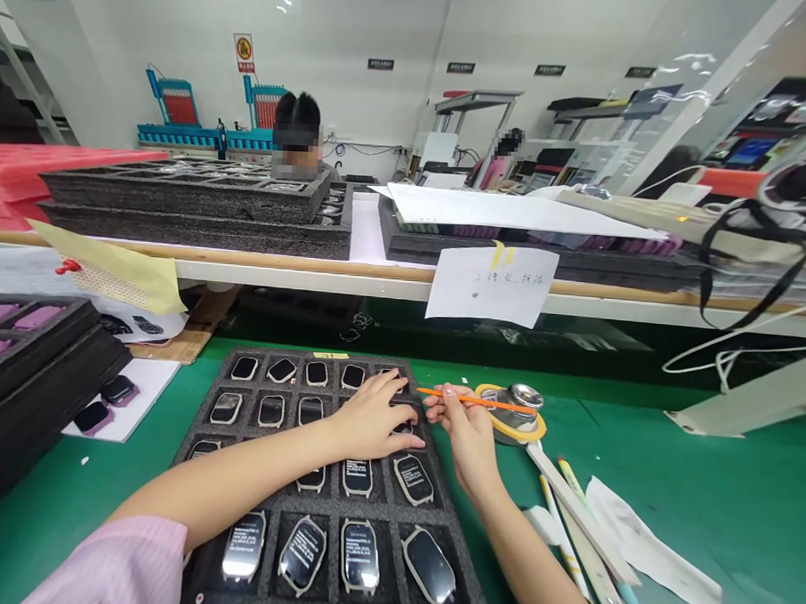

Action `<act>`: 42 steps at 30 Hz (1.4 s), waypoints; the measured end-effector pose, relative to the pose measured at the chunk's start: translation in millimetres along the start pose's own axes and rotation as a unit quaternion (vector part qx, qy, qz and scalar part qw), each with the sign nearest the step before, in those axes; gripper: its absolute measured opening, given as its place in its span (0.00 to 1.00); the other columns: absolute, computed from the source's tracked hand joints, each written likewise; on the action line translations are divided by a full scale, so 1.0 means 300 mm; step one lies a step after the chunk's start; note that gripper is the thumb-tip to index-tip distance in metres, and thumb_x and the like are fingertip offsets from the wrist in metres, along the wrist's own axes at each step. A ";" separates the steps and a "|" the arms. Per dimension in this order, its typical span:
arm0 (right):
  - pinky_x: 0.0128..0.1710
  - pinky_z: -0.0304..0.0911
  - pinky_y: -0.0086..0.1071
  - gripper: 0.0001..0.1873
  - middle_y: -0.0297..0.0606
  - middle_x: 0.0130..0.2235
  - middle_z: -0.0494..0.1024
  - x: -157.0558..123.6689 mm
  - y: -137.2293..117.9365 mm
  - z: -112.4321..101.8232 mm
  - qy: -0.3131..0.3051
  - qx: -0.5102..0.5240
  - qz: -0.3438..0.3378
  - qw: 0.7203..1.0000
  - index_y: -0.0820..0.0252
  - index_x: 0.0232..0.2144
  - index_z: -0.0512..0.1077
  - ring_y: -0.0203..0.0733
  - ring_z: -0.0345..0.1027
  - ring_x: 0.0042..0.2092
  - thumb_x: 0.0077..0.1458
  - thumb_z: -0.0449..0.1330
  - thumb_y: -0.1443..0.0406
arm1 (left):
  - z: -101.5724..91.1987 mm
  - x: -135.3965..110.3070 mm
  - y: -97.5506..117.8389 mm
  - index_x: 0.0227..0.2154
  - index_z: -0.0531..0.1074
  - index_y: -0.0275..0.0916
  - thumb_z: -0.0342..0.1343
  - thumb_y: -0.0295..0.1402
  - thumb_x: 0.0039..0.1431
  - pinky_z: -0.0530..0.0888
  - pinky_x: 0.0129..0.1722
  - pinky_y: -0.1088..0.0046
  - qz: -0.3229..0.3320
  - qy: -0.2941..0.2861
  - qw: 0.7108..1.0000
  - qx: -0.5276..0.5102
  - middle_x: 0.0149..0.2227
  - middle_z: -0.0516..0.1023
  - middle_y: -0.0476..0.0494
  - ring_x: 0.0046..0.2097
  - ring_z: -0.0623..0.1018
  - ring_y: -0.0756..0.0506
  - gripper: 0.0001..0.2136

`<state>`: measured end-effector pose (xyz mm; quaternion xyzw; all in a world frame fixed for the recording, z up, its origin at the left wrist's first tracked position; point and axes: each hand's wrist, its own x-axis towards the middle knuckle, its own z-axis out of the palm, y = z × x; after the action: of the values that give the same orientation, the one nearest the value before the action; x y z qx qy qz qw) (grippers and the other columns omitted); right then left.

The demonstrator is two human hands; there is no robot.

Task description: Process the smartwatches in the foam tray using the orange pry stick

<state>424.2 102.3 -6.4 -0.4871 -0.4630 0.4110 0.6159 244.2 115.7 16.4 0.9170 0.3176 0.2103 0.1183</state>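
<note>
A black foam tray (263, 590) lies before me, its square pockets holding several smartwatch bodies without straps. Some screens show lines of white text, as on one smartwatch (360, 557) in the front row; others are dark. My left hand (371, 418) reaches across the tray with fingers spread over the far right pockets. It partly covers the smartwatches there, and I cannot tell whether it presses on one. Just past the tray's right edge, my right hand (461, 429) pinches a thin orange stick (498, 402), which lies nearly level, one end toward the left fingertips.
Right of my right hand are a roll of yellow tape (537, 430) and a round metal-topped container (525, 395). Pens, a flat strip and paper scraps (659, 549) lie nearer. Foam trays (31, 393) stack at left. A shelf (390, 288) crosses ahead; two people sit beyond.
</note>
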 end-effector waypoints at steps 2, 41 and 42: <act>0.26 0.69 0.35 0.24 0.35 0.27 0.78 0.005 0.002 -0.003 -0.001 -0.001 -0.003 1.000 0.56 0.33 0.69 0.38 0.70 0.25 0.54 0.63 0.42 | 0.004 -0.008 -0.005 0.42 0.79 0.40 0.62 0.47 0.61 0.58 0.66 0.37 -0.011 0.004 1.000 -0.001 0.62 0.70 0.30 0.69 0.61 0.28 0.15; 0.31 0.71 0.31 0.14 0.32 0.32 0.76 -0.015 -0.018 0.010 -0.111 -0.051 0.000 0.993 0.62 0.37 0.72 0.33 0.71 0.29 0.65 0.60 0.56 | -0.020 -0.044 0.147 0.32 0.77 0.38 0.57 0.52 0.62 0.68 0.46 0.60 0.059 -0.025 0.998 0.017 0.35 0.74 0.41 0.43 0.72 0.39 0.20; 0.30 0.71 0.30 0.15 0.31 0.30 0.76 -0.017 -0.037 0.004 -0.100 -0.044 -0.004 0.994 0.61 0.35 0.71 0.33 0.71 0.28 0.64 0.61 0.54 | -0.015 -0.054 0.163 0.33 0.78 0.38 0.59 0.51 0.61 0.68 0.46 0.60 0.045 -0.028 0.998 0.023 0.37 0.74 0.40 0.44 0.72 0.39 0.19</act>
<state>422.6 95.6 3.9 -0.4685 -0.5421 0.4342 0.5459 256.5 68.1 32.4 0.9385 0.2770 0.1820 0.0965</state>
